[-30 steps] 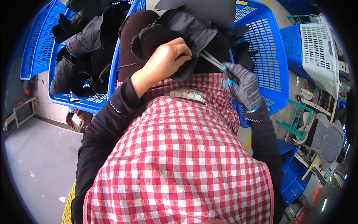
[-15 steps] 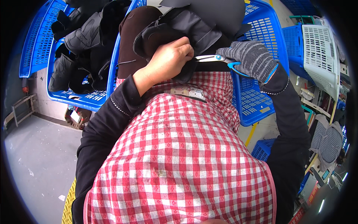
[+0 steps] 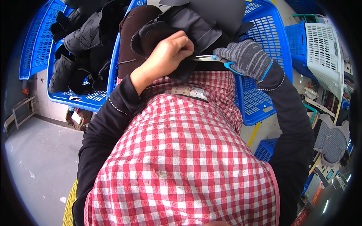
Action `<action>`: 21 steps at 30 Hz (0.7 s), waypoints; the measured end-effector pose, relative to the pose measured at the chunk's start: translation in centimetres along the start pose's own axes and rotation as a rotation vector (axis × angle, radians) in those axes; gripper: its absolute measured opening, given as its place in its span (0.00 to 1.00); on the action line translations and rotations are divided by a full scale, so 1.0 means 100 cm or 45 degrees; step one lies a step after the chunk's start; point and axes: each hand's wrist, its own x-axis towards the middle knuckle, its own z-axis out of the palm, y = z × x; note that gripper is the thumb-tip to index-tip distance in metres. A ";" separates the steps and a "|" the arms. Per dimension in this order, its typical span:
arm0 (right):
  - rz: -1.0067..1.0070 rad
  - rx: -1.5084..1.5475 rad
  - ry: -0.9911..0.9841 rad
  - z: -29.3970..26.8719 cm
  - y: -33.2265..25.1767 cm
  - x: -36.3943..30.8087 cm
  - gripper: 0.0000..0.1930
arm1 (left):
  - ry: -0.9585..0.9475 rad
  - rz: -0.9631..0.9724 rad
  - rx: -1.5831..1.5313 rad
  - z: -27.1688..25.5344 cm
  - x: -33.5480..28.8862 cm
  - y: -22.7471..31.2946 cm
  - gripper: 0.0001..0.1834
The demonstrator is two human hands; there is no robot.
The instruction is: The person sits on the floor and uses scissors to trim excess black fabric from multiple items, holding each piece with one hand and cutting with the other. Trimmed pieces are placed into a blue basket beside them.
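A: What covers the arms?
B: Black sleeves [image 3: 101,137], each with a dotted white line of trim [image 3: 118,106] circling it near the wrist.

A: And the hands?
B: The left hand [image 3: 169,52] is bare. The right hand [image 3: 245,58] wears a knitted glove [image 3: 252,56], mottled grey and black in bands, with a bright blue edge [image 3: 266,71] at its wrist.

A: The front?
B: A red-and-white checked apron [image 3: 181,150], small motifs dotting the red squares, plain pink binding [image 3: 277,196] down its left and right sides. A pale stain marks the middle. Toward its far end sits a pale patterned patch [image 3: 188,92] beside a dark slit.

A: Beyond that?
B: Dark brown trousers [image 3: 137,28], rounded at the left knee.
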 end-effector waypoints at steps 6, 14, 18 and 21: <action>0.139 0.608 0.532 0.041 0.018 -0.037 0.16 | 0.224 -0.100 -0.182 -0.014 0.000 0.002 0.02; 1.531 0.899 0.502 0.214 0.001 -0.066 0.24 | 0.214 -0.214 -0.400 -0.028 0.014 0.036 0.16; 1.464 0.757 0.661 0.236 -0.003 -0.057 0.21 | 0.176 -0.179 -0.240 -0.038 0.026 0.048 0.14; 1.479 0.713 0.744 0.223 0.000 -0.060 0.20 | 0.080 -0.049 -0.237 -0.030 0.022 0.060 0.12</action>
